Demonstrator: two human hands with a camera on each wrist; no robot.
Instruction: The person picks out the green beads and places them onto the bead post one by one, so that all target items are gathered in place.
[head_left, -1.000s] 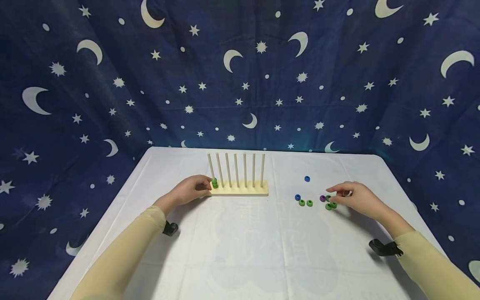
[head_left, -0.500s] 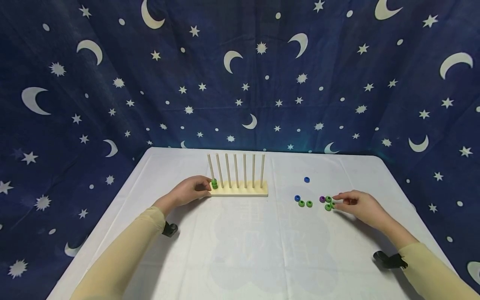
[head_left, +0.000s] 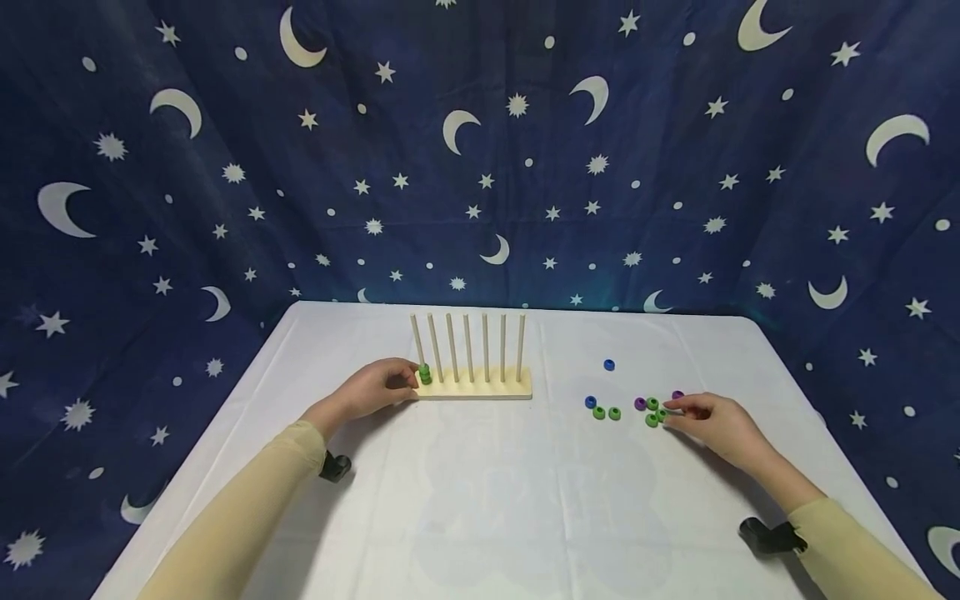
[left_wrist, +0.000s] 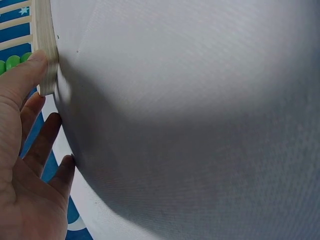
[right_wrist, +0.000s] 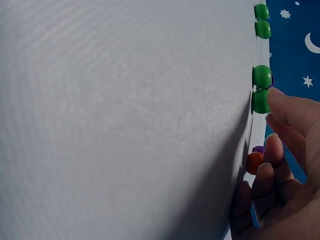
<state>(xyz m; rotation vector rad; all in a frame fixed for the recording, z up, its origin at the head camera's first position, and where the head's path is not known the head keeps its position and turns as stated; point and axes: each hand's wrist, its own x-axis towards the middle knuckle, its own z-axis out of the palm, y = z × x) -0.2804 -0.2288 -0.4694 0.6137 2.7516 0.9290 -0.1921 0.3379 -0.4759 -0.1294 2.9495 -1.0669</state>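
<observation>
Gripping the rack (head_left: 480,387) at left with the left hand (head_left: 377,387); pinching a green bead (right_wrist: 261,102) with the right hand (head_left: 716,423), apparently collecting, likely needing clean lifting.

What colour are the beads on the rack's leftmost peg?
The beads on that peg are green; best seen in the head view.

My left arm (head_left: 247,500) reaches forward and inward, with its wrist (head_left: 324,414) nearly in line with it. My left hand (head_left: 375,390) grips, thumb (left_wrist: 22,75) against the index finger's side, and the fingers below it fan apart. My right arm (head_left: 855,546) slants forward and left, well apart from the other. My right hand (head_left: 716,423) pinches lightly with thumb (right_wrist: 292,107) and index finger, the remaining fingers bent beneath them.
</observation>
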